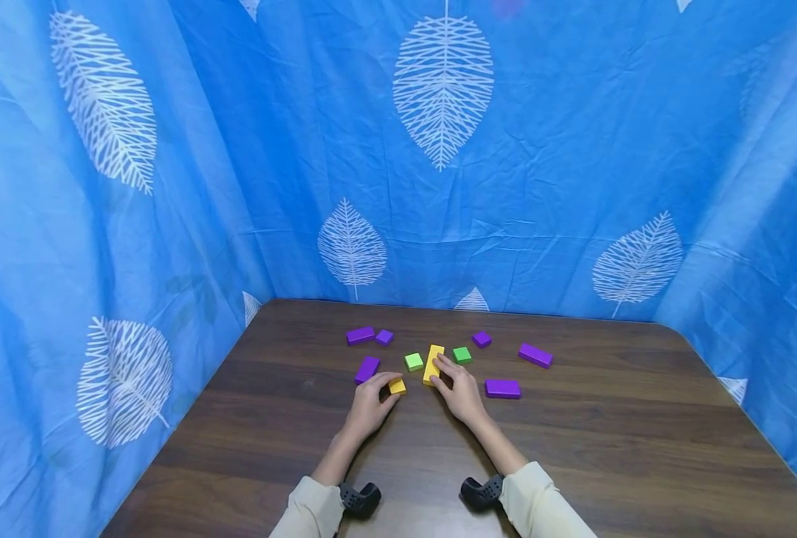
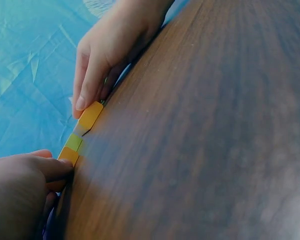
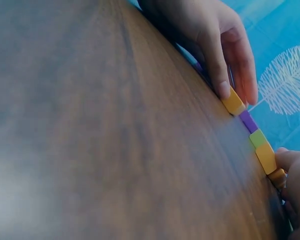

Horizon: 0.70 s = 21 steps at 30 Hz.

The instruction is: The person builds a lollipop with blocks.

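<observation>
My left hand (image 1: 369, 403) pinches a small yellow block (image 1: 397, 386) between thumb and fingers, low over the table. My right hand (image 1: 462, 392) has its thumb and fingertips on a longer yellow block (image 1: 432, 365), gripping it along its right side. Between the two yellow blocks and a little farther back lies a light green block (image 1: 414, 362). Just beyond the right fingers is a darker green block (image 1: 462, 355). In the left wrist view the small yellow block (image 2: 69, 155) sits at the left thumb tip. The right wrist view shows the longer yellow block (image 3: 266, 158) beside the right fingers.
Purple blocks lie on both sides: one (image 1: 367, 369) right beside the left hand, one (image 1: 502, 388) right of the right hand, and several farther back, including one (image 1: 535, 355) at far right. The dark wooden table (image 1: 641, 433) ends at a blue leaf-patterned curtain (image 1: 506, 149).
</observation>
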Tool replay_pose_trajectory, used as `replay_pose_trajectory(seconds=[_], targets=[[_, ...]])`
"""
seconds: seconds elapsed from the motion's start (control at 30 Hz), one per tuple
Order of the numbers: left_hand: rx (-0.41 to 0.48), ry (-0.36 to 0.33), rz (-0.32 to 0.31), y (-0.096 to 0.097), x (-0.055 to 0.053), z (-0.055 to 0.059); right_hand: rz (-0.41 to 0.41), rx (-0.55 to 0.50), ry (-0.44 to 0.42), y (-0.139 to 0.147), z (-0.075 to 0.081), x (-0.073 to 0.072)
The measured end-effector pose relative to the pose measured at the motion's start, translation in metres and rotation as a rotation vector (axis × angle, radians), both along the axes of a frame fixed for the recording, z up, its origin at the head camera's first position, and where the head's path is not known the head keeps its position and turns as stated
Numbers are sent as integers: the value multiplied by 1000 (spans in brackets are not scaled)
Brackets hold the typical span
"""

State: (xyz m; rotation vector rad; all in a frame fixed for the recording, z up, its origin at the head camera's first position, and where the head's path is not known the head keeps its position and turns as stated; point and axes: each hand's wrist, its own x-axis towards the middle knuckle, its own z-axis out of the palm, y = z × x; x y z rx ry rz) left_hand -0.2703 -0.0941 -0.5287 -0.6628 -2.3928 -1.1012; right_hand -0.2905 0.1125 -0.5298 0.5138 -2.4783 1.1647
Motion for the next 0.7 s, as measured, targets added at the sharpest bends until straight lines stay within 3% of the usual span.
replay_pose_trajectory(seconds=[0.3, 0.7], targets=[[19, 2, -4, 1, 0, -1, 27, 19, 39, 8, -1, 21], [7, -24, -7, 1, 0, -1, 81, 62, 97, 17, 2, 70]])
